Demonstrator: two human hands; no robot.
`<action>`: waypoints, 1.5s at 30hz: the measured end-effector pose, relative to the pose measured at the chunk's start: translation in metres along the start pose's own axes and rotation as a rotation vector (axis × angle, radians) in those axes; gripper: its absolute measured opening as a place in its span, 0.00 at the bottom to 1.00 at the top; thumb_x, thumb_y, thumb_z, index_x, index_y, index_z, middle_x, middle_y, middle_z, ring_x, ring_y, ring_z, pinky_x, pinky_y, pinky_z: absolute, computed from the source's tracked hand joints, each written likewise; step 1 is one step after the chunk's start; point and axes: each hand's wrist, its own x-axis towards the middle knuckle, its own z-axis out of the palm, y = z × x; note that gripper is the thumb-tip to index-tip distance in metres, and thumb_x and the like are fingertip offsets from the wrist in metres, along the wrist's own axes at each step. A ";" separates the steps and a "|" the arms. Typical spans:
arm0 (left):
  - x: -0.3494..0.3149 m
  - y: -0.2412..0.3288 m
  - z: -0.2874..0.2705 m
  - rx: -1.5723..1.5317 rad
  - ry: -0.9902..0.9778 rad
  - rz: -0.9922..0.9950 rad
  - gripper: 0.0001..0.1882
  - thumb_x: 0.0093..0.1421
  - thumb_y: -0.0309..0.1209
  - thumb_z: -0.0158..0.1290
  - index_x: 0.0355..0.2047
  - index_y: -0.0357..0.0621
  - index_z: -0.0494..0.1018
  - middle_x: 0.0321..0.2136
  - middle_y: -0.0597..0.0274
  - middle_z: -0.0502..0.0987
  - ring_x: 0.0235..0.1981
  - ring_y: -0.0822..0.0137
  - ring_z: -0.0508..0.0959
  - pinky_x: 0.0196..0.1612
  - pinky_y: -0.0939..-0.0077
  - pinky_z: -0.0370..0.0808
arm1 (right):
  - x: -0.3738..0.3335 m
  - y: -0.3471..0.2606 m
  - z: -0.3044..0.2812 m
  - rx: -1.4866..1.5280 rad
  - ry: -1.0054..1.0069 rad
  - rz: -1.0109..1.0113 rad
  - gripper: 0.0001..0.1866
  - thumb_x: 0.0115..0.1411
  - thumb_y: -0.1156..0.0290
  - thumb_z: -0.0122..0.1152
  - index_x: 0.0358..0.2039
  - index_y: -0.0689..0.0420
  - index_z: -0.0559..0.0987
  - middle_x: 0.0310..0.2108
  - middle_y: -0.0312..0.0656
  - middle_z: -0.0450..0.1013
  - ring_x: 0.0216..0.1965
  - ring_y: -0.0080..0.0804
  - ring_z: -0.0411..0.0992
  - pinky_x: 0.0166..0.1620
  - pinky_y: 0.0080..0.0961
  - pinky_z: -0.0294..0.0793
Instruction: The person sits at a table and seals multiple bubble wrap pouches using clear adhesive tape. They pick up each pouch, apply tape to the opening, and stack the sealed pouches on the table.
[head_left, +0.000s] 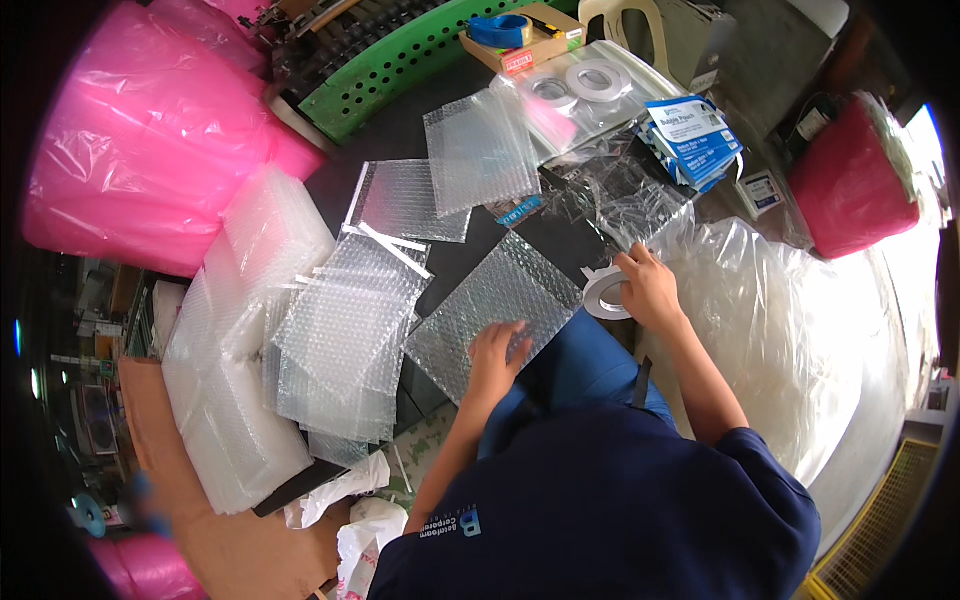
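A clear bubble wrap pouch lies on the black table right in front of me. My left hand rests on its near part, fingers spread and somewhat blurred. To the right of the pouch, my right hand grips a roll of white double-sided tape, fingers hooked over its ring. Left of the pouch is an overlapping stack of bubble pouches, with white strips across its top. Two more bubble wrap pieces, a far one and a partly covered one, lie beyond.
Large pink plastic-wrapped bundles and folded bubble wrap crowd the left. Blue-and-white packs, spare tape rolls and a cardboard box sit at the far right. Clear plastic bags bulge beside my right arm.
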 end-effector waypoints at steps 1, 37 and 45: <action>0.010 0.002 0.006 -0.203 -0.026 -0.097 0.18 0.60 0.42 0.53 0.48 0.48 0.72 0.49 0.59 0.73 0.53 0.55 0.69 0.57 0.55 0.63 | -0.007 -0.006 -0.007 0.007 0.013 0.023 0.17 0.41 0.81 0.53 0.35 0.55 0.75 0.33 0.43 0.66 0.38 0.43 0.71 0.38 0.38 0.72; 0.172 -0.038 0.005 -0.087 0.314 0.055 0.07 0.55 0.28 0.59 0.29 0.36 0.78 0.22 0.55 0.77 0.21 0.65 0.77 0.27 0.74 0.72 | -0.050 -0.030 0.016 0.030 -0.294 0.110 0.25 0.60 0.66 0.52 0.59 0.44 0.68 0.28 0.43 0.72 0.22 0.40 0.73 0.25 0.35 0.73; 0.177 -0.040 0.009 -0.096 0.297 0.006 0.06 0.54 0.27 0.59 0.28 0.36 0.78 0.22 0.56 0.77 0.21 0.65 0.77 0.27 0.74 0.72 | -0.050 -0.024 0.027 -0.052 -0.374 0.135 0.30 0.54 0.73 0.50 0.60 0.42 0.68 0.27 0.45 0.72 0.21 0.40 0.74 0.24 0.34 0.72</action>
